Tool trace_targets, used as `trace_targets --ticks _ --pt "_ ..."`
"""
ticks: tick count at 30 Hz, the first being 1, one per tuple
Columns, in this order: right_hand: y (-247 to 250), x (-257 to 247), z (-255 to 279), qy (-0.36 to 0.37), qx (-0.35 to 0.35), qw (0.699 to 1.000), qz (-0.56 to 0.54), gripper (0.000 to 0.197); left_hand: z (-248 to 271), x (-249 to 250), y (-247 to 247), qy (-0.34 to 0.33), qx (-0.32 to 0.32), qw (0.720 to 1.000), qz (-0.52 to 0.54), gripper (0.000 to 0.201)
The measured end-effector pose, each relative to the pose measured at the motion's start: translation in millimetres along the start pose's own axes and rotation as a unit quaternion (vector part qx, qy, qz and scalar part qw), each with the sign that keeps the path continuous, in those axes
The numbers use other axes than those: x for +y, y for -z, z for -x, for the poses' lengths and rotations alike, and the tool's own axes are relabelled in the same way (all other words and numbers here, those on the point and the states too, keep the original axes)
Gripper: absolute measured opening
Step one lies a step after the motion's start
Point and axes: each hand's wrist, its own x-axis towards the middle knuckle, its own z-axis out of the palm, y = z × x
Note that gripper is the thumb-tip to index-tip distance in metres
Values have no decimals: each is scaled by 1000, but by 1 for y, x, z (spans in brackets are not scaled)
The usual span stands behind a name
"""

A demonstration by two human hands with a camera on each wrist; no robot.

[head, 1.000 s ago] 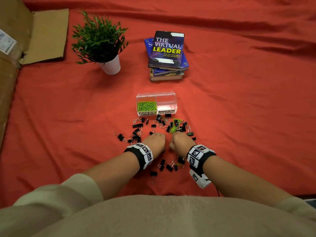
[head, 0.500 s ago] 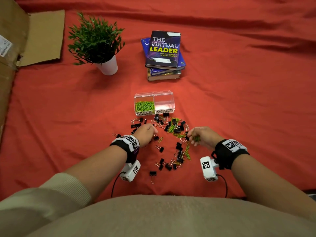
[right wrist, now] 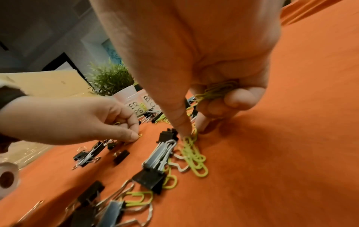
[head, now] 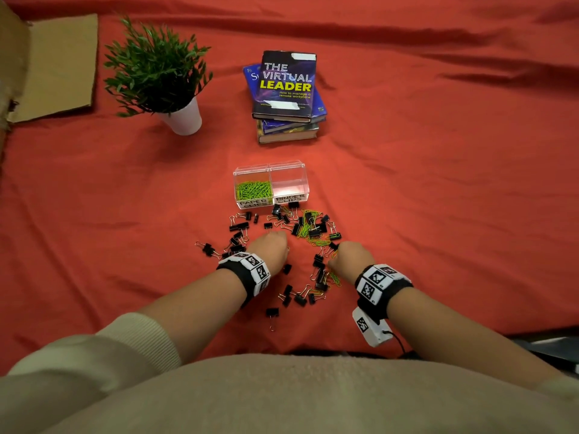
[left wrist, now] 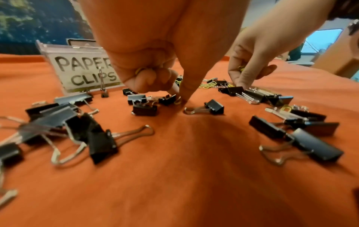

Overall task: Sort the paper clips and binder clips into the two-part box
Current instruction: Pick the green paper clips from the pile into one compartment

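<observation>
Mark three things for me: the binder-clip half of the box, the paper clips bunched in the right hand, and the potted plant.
binder-clip compartment [head: 288, 182]: head view, bare clear floor.
paper clips in the right hand [right wrist: 217, 90]: right wrist view, green bundle under curled fingers.
potted plant [head: 185, 119]: head view, white pot wall.

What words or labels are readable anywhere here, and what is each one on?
"THE VIRTUAL LEADER", dark top book of the stack.
"How to manage a remote workplace", same cover, small.
"PAPER CLIPS", left label on the clear plastic two-part box.
"BINDER CLIPS", right label, partly hidden.
"S...", blue book beneath: rest hidden.
Wristband squares: patterns only.
</observation>
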Motion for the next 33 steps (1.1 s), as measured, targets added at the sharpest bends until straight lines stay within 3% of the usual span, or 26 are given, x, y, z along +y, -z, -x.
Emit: trace_targets --ticks 4,8,11,15,18,20,23,25,29,33 --pt "-7 -8 -1 11 3 1000 8 33 0 0 0 14 -23 1000 0 27" --pt "-9 -11 1 81 -38 996 12 34 3 -1 0 6 -38 999 -14 27" --pt "-4 -4 0 85 -55 987 -127 21 7 -4 3 11 -34 998 52 23" --pt "17 13 1 66 -129 915 -376 12 11 -6 6 12 -25 986 167 8" --pt "26 26 -1 41 -153 881 -446 18 14 -3 5 3 -61 972 228 3" --pt "24 34 -2 28 -154 894 -420 21 15 3 5 9 -79 961 263 9" --pt "13 42 -2 54 -134 951 -273 9 16 12 4 26 -97 945 312 22" --pt "6 43 0 88 -116 971 -191 12 16 21 1 23 -106 938 329 27" --pt "-11 42 4 162 -59 983 -67 32 20 47 -12 -20 -64 981 182 16" --pt "-22 39 3 181 -19 982 -39 26 22 56 -25 -40 -37 997 61 30"
